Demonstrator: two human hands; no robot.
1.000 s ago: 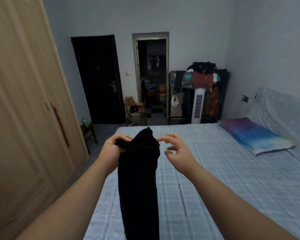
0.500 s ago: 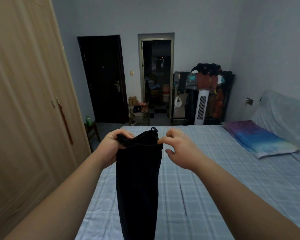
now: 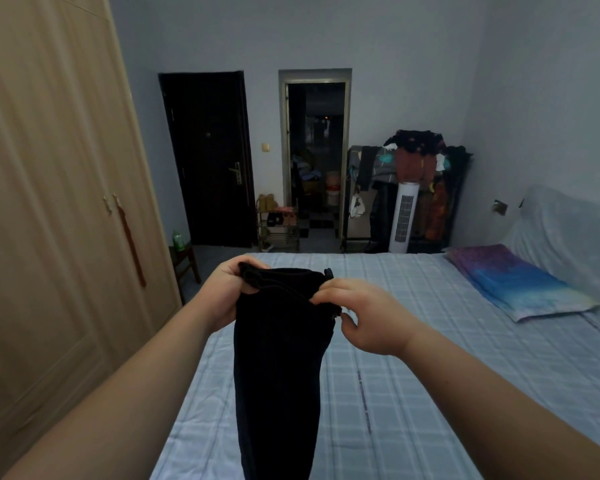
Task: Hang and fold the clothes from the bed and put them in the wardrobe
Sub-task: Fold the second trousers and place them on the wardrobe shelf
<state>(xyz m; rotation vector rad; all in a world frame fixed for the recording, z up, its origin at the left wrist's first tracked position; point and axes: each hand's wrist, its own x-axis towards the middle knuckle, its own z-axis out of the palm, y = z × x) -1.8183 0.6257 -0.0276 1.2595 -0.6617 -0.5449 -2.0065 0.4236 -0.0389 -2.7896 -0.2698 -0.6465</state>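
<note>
A black garment [image 3: 281, 368] hangs straight down in front of me over the bed [image 3: 413, 375], its lower end out of view. My left hand [image 3: 224, 292] grips the left end of its top edge. My right hand [image 3: 364, 315] pinches the right end of that edge between thumb and fingers. The wooden wardrobe [image 3: 49, 202] stands along the left with its doors closed.
A purple and blue pillow [image 3: 520, 282] lies at the bed's right side. Beyond the bed are a dark door [image 3: 208, 157], an open doorway [image 3: 316, 157], a shoe rack [image 3: 278, 226], a white tower fan [image 3: 404, 218] and a loaded clothes rack [image 3: 416, 168]. A small stool [image 3: 184, 258] stands by the wardrobe.
My right hand moved in from the right and took hold of the garment's top edge. Both hands have spread the edge flatter and wider. The view has shifted slightly left.
</note>
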